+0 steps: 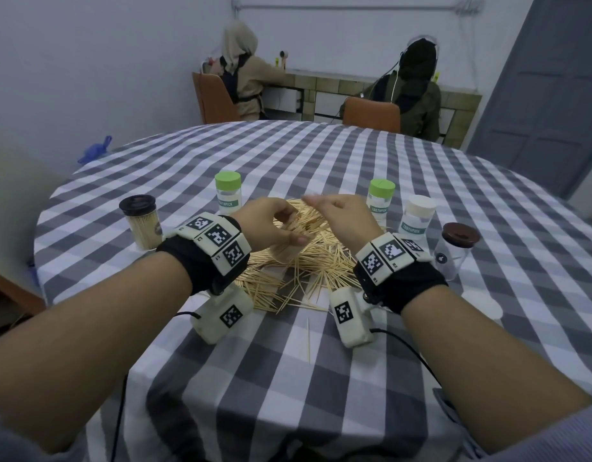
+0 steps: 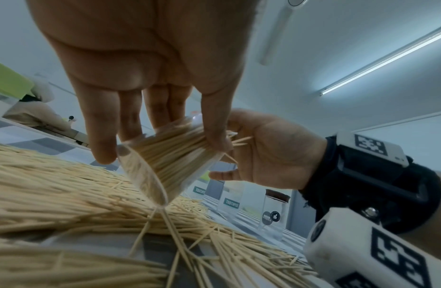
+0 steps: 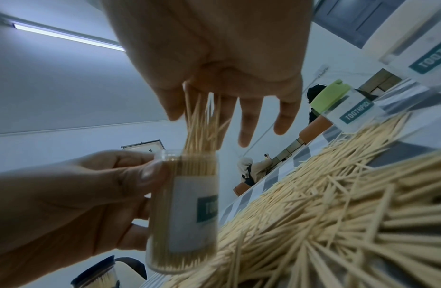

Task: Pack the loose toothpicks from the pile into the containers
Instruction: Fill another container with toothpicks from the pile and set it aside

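Checked cloth covers the round bench, where the pile lies between both wrists, ringed by a full dark-lidded jar, two green-capped containers and a seemingly empty brown-lidded jar. Left wrist view: the left hand curls its grip round the open container, tilted and nearly packed. Right wrist view: the right hand pinches a bundle entering the container's mouth; sticks probably seat best kept parallel and upright.
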